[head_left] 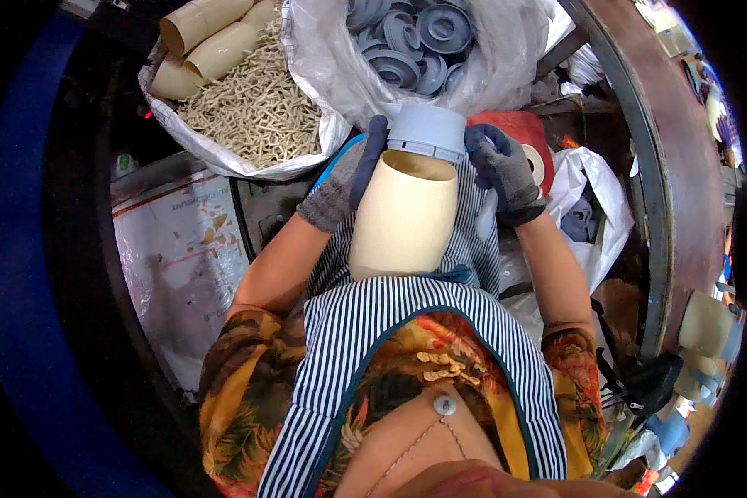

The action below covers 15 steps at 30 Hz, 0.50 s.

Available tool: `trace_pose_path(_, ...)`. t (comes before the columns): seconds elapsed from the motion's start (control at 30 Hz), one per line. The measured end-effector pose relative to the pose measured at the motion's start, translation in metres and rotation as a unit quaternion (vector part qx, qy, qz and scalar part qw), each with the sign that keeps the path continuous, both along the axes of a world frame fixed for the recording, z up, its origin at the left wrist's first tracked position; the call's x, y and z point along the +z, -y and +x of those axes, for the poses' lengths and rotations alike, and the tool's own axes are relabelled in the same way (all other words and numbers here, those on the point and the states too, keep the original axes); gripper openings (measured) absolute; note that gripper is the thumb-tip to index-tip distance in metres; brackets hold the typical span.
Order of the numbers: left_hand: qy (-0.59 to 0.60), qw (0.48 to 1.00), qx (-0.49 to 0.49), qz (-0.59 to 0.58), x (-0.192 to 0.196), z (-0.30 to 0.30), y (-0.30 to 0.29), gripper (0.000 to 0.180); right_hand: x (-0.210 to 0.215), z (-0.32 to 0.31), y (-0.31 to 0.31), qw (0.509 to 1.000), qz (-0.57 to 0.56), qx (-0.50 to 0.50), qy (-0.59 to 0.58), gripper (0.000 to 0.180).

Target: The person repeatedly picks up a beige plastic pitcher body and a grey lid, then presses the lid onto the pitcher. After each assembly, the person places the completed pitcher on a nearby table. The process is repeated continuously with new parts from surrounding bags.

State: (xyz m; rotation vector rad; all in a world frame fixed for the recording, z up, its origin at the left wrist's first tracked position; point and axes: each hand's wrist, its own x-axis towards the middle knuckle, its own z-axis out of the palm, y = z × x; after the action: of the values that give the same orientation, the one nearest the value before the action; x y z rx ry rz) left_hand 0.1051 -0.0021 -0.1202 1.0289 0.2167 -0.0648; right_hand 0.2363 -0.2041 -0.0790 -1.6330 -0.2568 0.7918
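Dim workshop is packed closely w/ open containers. At upper left, a white woven-plastic sack (332,139) is filled w/ small cream twisted pieces (249,120), & smooth cream cylinders (212,25) are laid at its back edge. Beside it, grey-blue round plastic parts (444,29) are kept in a clear plastic bag (506,62). A red rounded object (523,129) is partly covered by the right hand (502,170), & a 2nd white sack (612,199) is placed further right, w/ grey parts inside.

Betw. both forearms, a cream barrel-shaped vessel (404,220) is rested against the blue-and-white striped apron (332,332). Its long axis is directed away from the body, tilted slightly to the right, w/ the open mouth at the far end. Just beyond the mouth, a grey-blue plastic collar (428,129) w/ notched rim is positioned betw. the hands; contact w/ the vessel cannot be told.

The left hand (344,178), gloved in grey & dark blue, is half opened along the collar's left side; how firmly it is clasped cannot be told. The right hand's gloved fingers are curled near its right edge, grip unclear; a whitish translucent strip (487,214) is seen below.

At right, a brown worktop (685,158) is bordered by a dark metal frame (631,91); at left, a film-wrapped white panel (174,282) is laid.
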Motion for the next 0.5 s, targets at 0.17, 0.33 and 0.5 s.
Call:
trace_pose_path(0.17,0.009,0.994,-0.02,0.112,0.015,-0.001,-0.004,0.076,-0.01,-0.002,0.003,1.0,0.022,0.01,0.014,0.024)
trace_pose_path(0.33,-0.014,0.985,-0.021,0.169,0.022,-0.003,-0.004,0.076,-0.013,-0.003,0.002,0.999,0.048,0.008,-0.017,0.023)
trace_pose_path(0.5,0.006,0.991,-0.021,0.131,0.019,-0.004,-0.004,0.074,-0.014,-0.002,0.003,1.0,0.009,0.018,0.021,0.024)
